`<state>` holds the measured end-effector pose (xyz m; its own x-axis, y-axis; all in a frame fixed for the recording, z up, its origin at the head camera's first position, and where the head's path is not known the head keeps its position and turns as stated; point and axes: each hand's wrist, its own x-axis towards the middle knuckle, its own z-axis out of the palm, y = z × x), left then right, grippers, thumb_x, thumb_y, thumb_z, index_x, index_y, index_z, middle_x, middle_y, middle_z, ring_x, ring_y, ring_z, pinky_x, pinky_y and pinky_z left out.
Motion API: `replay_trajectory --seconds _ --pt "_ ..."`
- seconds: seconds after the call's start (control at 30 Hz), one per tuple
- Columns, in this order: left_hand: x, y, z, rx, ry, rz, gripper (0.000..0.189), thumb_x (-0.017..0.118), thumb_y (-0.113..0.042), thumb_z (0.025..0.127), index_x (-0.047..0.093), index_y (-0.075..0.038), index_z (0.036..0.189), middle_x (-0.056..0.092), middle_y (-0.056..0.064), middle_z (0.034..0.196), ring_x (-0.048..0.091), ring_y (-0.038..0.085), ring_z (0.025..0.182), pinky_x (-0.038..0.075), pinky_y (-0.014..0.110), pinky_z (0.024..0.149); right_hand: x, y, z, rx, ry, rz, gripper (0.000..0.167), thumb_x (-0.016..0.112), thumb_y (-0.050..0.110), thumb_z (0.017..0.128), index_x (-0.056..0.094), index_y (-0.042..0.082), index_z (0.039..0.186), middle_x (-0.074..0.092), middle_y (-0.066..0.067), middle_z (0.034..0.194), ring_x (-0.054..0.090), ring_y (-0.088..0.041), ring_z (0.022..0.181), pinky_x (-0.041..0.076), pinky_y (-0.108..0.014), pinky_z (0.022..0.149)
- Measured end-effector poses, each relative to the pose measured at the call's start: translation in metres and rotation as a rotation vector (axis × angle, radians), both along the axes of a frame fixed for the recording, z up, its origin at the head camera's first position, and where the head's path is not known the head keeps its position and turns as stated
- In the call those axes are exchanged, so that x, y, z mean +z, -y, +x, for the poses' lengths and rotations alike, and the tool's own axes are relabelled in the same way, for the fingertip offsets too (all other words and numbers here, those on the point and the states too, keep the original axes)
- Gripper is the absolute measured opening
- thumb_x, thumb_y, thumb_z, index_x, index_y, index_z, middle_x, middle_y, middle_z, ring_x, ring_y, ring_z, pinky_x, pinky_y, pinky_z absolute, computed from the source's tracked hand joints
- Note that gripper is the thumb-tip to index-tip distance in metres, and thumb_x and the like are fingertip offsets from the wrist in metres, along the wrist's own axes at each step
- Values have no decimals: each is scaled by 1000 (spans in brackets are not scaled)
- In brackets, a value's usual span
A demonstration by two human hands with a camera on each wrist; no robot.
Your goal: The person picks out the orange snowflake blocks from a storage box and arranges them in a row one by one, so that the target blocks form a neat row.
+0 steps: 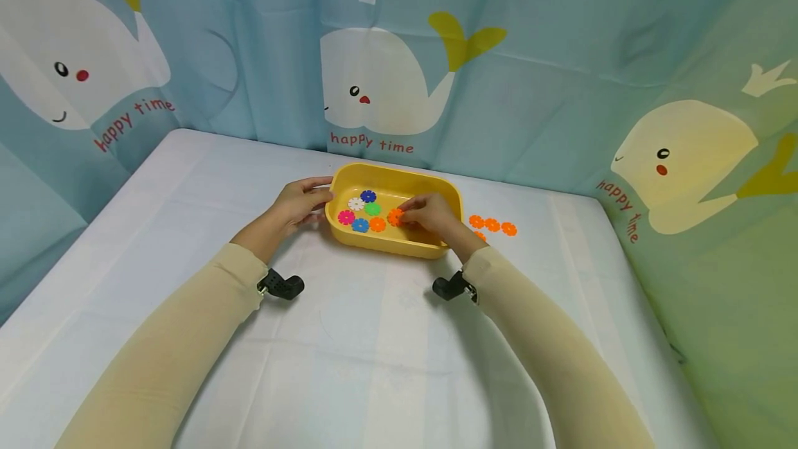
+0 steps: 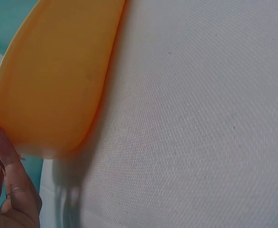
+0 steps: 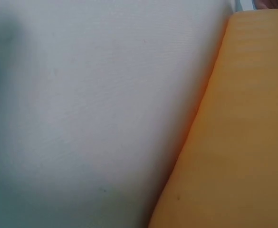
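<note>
A yellow plastic basket [image 1: 393,246] stands on the white-covered table. At its left end my left hand [image 1: 298,203] grips the rim, with the thumb [image 2: 10,152] against the outer wall in the left wrist view. Inside the basket, my right hand [image 1: 430,213] pinches an orange snowflake disc [image 1: 395,217]. Left of that disc lie several more: dark blue [image 1: 368,196], white [image 1: 356,204], green [image 1: 373,209], pink [image 1: 346,217], blue [image 1: 360,225] and another orange disc [image 1: 377,224]. The right wrist view shows mostly the basket's outer wall [image 3: 238,118].
Several orange snowflake discs [image 1: 492,225] lie on the table [image 1: 399,338] just right of the basket. A blue curtain [image 1: 262,54] with printed whales hangs behind the table and along its sides.
</note>
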<state>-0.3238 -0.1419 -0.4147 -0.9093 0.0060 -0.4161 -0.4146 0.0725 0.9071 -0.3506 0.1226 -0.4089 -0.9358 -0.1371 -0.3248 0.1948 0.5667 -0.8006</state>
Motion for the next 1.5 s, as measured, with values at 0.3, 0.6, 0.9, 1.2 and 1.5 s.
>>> replay_trajectory --seconds 0.3,0.6,0.9,1.2,1.5 --pt "-1 0 0 2 5 -4 47 62 -25 98 51 -28 144 60 3 134 63 9 74 52 17 62 7 -7 3 5 51 -50 30 71 5 89 67 -4 118 72 -10 95 68 -14 76 58 -27 81" --pt "-2 1 0 -14 -24 15 49 62 -22 97 50 -25 145 58 4 137 64 5 77 52 17 59 12 -13 5 2 46 -33 29 69 5 91 67 -4 118 71 -12 102 66 -13 81 57 -26 86" --pt "-1 1 0 -11 -20 21 49 62 -22 97 50 -25 145 59 5 135 64 5 70 51 16 57 19 -21 8 40 61 -161 31 65 2 93 62 -10 121 72 -8 95 70 -13 80 55 -35 91" --pt "-1 0 1 -8 -17 15 49 62 -22 97 50 -26 145 59 4 135 64 6 73 51 16 57 25 -26 13 62 79 -220 31 61 0 94 59 -14 122 70 -5 89 71 -18 83 53 -42 96" --pt "-1 1 0 -9 -15 14 49 62 -23 97 50 -26 145 59 4 135 63 6 71 52 17 58 32 -35 16 98 75 -193 32 60 3 96 58 -13 124 71 -11 98 70 -15 84 55 -37 92"
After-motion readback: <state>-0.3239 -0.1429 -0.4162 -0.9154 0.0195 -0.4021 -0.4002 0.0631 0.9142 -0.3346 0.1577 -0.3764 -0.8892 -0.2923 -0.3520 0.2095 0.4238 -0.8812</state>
